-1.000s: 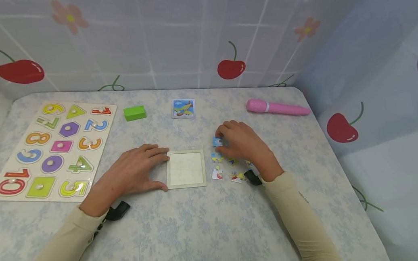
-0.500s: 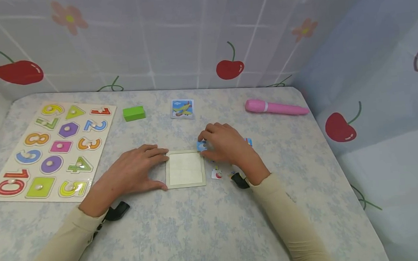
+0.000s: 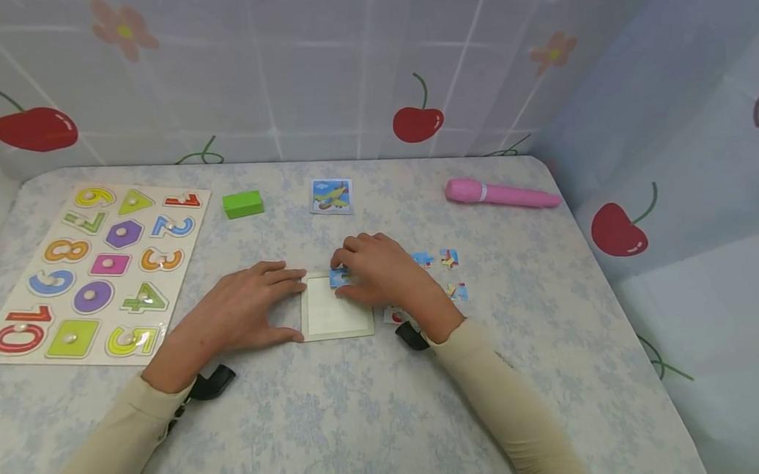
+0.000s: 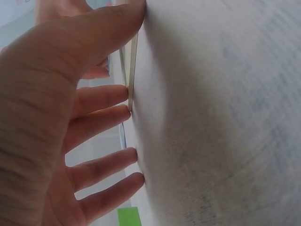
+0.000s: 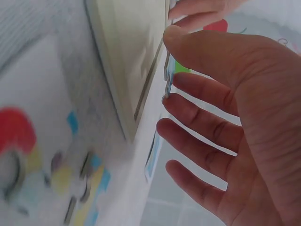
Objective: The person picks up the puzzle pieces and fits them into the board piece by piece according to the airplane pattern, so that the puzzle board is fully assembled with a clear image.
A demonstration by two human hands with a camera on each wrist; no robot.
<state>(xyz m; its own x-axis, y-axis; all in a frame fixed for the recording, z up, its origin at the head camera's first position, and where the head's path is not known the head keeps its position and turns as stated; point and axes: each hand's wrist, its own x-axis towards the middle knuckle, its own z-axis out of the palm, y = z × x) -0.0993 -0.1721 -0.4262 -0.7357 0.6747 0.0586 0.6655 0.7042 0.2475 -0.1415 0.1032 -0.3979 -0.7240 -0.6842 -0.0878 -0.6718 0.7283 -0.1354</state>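
A square cream puzzle tray [image 3: 339, 336] lies on the table in front of me, its recess showing pale. My left hand [image 3: 245, 305] rests along its left side, fingers spread and fairly straight; in the left wrist view two fingertips [image 4: 123, 112] and the thumb touch the tray's edge. Over the tray's upper right part, my right hand [image 3: 385, 270] pinches a blue jigsaw piece [image 3: 339, 277] between thumb and fingers. The right wrist view shows that piece [image 5: 168, 77] edge-on, above the tray. Several loose jigsaw pieces [image 3: 449, 258] lie right of the tray, some hidden under the right hand and wrist.
A small airplane picture card [image 3: 332, 197] lies behind the tray, with a green block [image 3: 243, 205] to its left. A number-and-shape peg board [image 3: 109, 265] covers the table's left side. At the back right lies a pink wand-shaped object [image 3: 503, 194].
My right hand has carried the blue jigsaw piece leftward from the loose pieces to over the tray, uncovering pieces on the right. The left hand has stayed at the tray's edge.
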